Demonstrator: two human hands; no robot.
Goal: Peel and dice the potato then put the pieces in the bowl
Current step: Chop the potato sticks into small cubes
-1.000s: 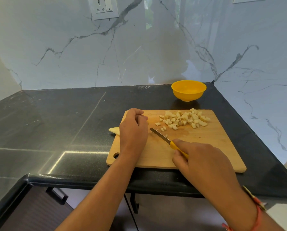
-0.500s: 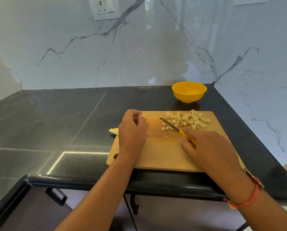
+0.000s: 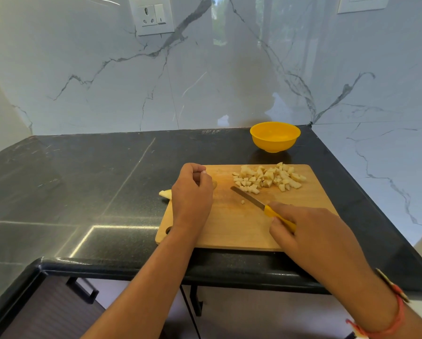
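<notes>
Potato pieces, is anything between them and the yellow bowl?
Nothing visible does: only the far edge of the wooden cutting board and bare black countertop lie between the pale diced potato pieces and the round yellow bowl.

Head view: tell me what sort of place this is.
Probably a home kitchen: a dark stone counter, a marble-look backsplash with a wall socket, and a wooden cutting board holding diced potato near a yellow bowl.

Glossy white marble walls [image 3: 229, 81] with grey veins, wall socket [image 3: 151, 15], black stone countertop [image 3: 70, 182], dark cabinet handle [image 3: 82, 289]
</notes>
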